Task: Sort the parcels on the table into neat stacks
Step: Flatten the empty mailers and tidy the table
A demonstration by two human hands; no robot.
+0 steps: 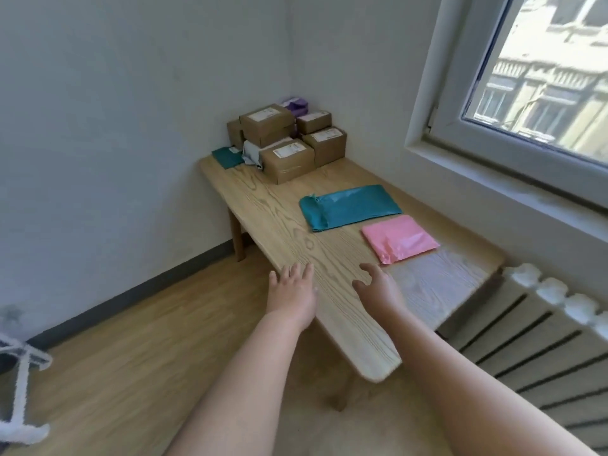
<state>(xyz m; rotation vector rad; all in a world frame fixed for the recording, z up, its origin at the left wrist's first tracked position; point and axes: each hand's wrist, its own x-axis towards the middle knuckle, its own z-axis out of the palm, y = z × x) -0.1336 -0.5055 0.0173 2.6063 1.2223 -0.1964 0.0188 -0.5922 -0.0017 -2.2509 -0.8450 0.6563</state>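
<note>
Both my hands are out over the near part of the wooden table [263, 205] and neither holds anything. Left hand [291, 291] is at the table's left edge, fingers straight and a bit spread. Right hand [378, 287] is over the tabletop, fingers loosely curled, thumb held apart. I can't tell whether either hand touches the wood.

The parcels are in two groups. Just beyond the right hand lies a pink mailer [399, 238], flat. Just beyond that lies a long teal mailer [350, 207], also flat, close to the pink one but apart from it.

At the far end in the corner is a cluster of cardboard boxes: front box [288, 159] on the tabletop, a bigger box [266, 125] stacked behind it, a right box [325, 144] with a small box [314, 121] on top. A purple parcel [296, 105] shows behind them. A grey bag [251, 153] is wedged against the front box's left side, with a small teal parcel [227, 156] left of it.

On the right are a window [526, 77] and, under it, a radiator [543, 340]. A white stand [19, 373] is on the floor at near left.
</note>
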